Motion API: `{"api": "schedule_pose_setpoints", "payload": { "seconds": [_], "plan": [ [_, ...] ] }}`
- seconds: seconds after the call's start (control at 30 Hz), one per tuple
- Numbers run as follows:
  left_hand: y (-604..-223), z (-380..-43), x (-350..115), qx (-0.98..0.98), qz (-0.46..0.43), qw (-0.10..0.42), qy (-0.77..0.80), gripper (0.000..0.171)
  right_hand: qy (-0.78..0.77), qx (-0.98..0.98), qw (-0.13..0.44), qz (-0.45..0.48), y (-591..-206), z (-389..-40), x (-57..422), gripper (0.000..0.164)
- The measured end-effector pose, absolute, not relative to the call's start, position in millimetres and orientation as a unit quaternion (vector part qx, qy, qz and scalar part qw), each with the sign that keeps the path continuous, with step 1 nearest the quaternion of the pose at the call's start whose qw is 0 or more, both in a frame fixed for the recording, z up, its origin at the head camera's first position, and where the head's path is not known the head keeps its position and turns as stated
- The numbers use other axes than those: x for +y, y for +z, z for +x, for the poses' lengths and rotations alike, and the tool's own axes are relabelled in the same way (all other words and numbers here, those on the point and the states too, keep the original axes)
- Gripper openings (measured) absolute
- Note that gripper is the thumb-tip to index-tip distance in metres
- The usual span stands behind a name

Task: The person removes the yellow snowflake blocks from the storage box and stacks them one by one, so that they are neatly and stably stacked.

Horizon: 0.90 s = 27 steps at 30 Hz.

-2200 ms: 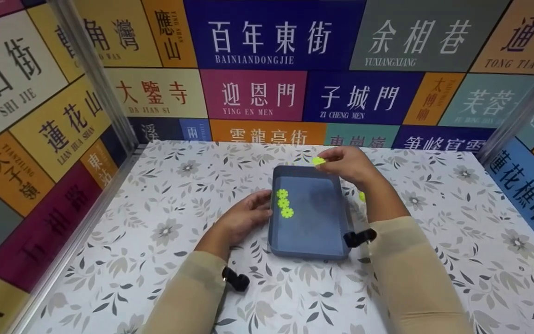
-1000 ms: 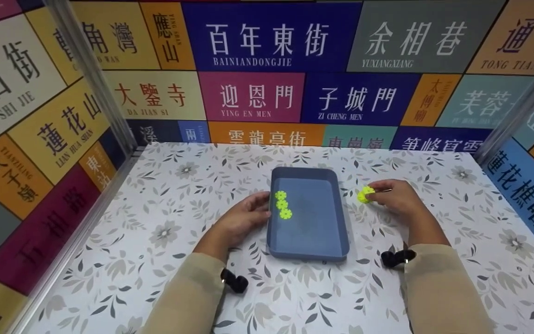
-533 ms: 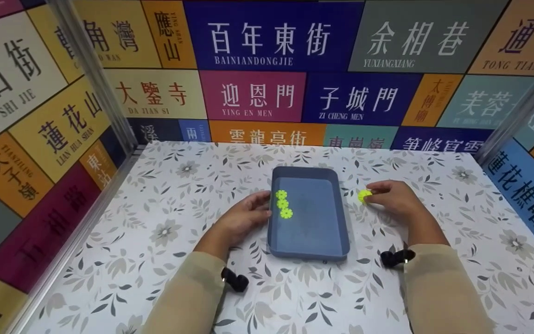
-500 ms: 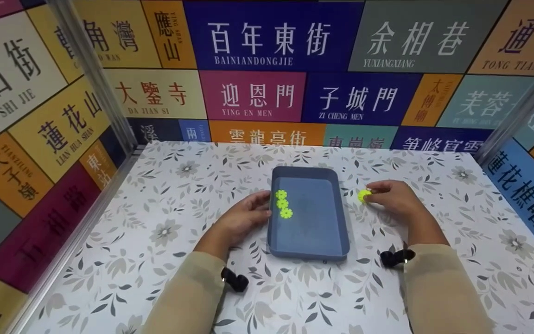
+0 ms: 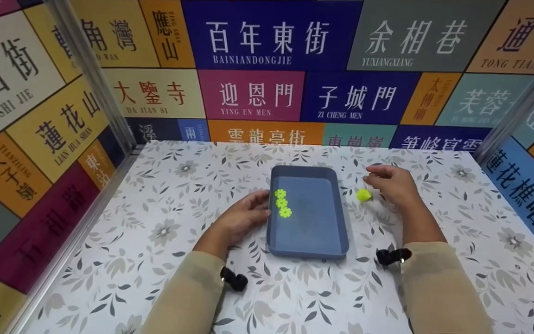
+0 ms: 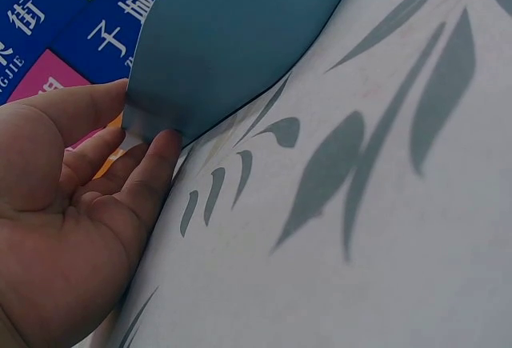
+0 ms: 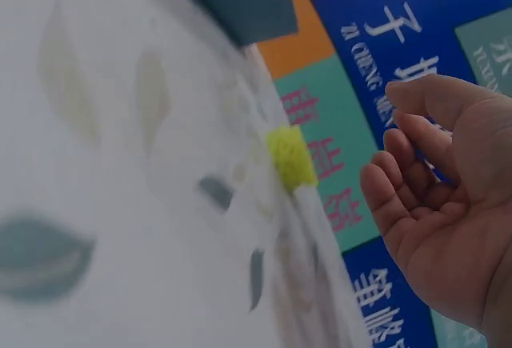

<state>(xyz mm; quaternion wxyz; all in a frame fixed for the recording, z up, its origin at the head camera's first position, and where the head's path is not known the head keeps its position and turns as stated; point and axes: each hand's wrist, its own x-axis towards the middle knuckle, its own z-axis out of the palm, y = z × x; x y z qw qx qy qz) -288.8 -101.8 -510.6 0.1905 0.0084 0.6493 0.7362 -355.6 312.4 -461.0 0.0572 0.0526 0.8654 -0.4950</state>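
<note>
Right hand (image 5: 394, 186), grip loose and empty, near yellow clump (image 5: 364, 195); careless brush could scatter it. Left hand (image 5: 239, 218), relaxed, touches tray (image 5: 308, 253); nudge may shift it.

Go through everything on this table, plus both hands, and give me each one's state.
Tray: flat on the table, open side up.
Flower pieces: three, lying inside the tray in a slanting row near its left wall.
Yellow-green clump: outside, right of the tray, untouched; piece count unclear.
Left hand: fingertips touching the tray's left side.
Right hand: empty, fingers loosely bent, near the clump.
</note>
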Motion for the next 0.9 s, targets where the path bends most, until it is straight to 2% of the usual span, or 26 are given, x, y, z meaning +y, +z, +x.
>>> {"api": "schedule_pose_setpoints", "payload": {
  "seconds": [0.27, 0.53, 0.9],
  "plan": [
    [-510.9, -288.5, -101.8, 0.651, 0.012, 0.188, 0.735, 0.07, -0.512, 0.856, 0.064, -0.028, -443.0, -344.7, 277.5, 0.046],
    [-512.3, -288.2, -100.1, 0.634, 0.022, 0.192, 0.749, 0.069, -0.539, 0.836, 0.067, -0.081, -426.1, -332.0, 222.8, 0.039],
    [-510.4, -287.5, -101.3, 0.642, 0.024, 0.192, 0.742, 0.069, -0.575, 0.802, 0.141, -0.082, -416.4, -362.6, 166.9, 0.035]
  ]
}}
